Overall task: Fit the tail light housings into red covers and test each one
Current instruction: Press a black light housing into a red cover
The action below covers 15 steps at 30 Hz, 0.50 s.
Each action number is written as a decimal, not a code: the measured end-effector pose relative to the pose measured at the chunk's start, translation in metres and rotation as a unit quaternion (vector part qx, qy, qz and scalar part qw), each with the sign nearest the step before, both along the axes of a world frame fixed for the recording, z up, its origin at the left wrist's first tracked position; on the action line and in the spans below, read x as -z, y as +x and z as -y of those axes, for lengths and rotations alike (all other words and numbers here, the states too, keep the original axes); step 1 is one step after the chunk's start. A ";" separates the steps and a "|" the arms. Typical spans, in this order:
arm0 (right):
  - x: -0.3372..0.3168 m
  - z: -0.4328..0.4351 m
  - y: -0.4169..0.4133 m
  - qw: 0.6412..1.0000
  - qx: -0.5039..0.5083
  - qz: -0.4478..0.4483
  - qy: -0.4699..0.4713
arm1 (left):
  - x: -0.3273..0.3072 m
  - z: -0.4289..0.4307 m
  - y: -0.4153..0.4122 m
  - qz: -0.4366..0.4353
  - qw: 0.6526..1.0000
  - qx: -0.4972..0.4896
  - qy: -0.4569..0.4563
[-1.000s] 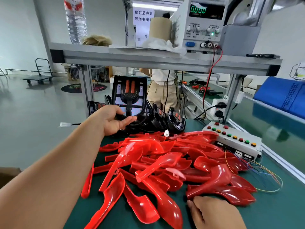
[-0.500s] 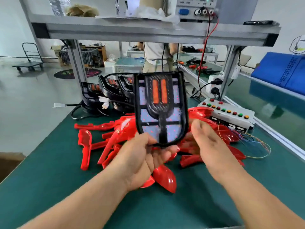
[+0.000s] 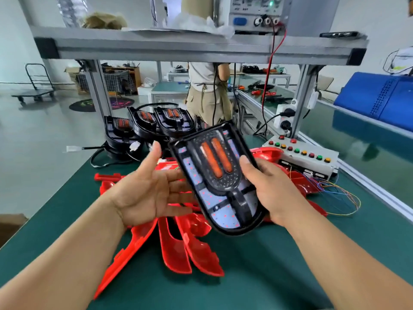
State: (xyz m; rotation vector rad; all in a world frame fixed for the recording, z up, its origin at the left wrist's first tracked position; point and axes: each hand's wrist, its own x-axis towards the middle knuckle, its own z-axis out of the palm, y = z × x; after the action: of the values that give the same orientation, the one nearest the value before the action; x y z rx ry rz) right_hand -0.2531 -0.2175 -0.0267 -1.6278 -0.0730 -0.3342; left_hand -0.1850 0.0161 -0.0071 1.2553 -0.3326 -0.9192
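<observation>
A black tail light housing (image 3: 220,180) with two orange strips is held tilted above the table. My right hand (image 3: 271,189) grips its right edge, thumb on the face. My left hand (image 3: 148,189) is spread palm up at its left side, fingers straight and reaching under the housing; whether they touch it is hidden. Below the hands lies a heap of red covers (image 3: 178,245) on the green table (image 3: 268,276). Three more black housings (image 3: 147,124) stand at the back of the table.
A white test box with coloured buttons (image 3: 301,157) and loose coloured wires (image 3: 339,198) sits at the right. A metal shelf frame (image 3: 178,48) with a power supply spans overhead. A person (image 3: 207,95) stands behind the bench. A blue bin (image 3: 380,97) is far right.
The housing passed from my left hand to my right hand and tilted to the right. My left hand let go and opened beside it.
</observation>
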 end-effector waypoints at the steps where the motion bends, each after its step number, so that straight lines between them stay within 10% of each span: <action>1: -0.004 -0.001 0.003 0.999 -0.011 0.002 -0.030 | 0.000 0.004 0.002 -0.016 0.999 -0.005 -0.030; 8: -0.015 -0.011 0.020 0.988 -0.010 0.006 -0.155 | 0.011 0.019 0.000 -0.086 0.980 -0.079 -0.162; 12: -0.017 -0.002 0.030 0.984 0.043 0.012 -0.175 | 0.005 0.009 -0.003 -0.023 0.994 -0.108 -0.003; 15: -0.016 0.009 0.033 0.987 0.088 0.017 -0.135 | 0.003 -0.012 -0.016 0.189 0.945 -0.189 0.189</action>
State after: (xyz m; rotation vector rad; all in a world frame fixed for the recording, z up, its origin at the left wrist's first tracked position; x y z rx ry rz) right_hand -0.2202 -0.2261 -0.0111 -1.9029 -0.0009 -0.5054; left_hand -0.2006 0.0282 -0.0102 1.7836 -0.2056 -0.4137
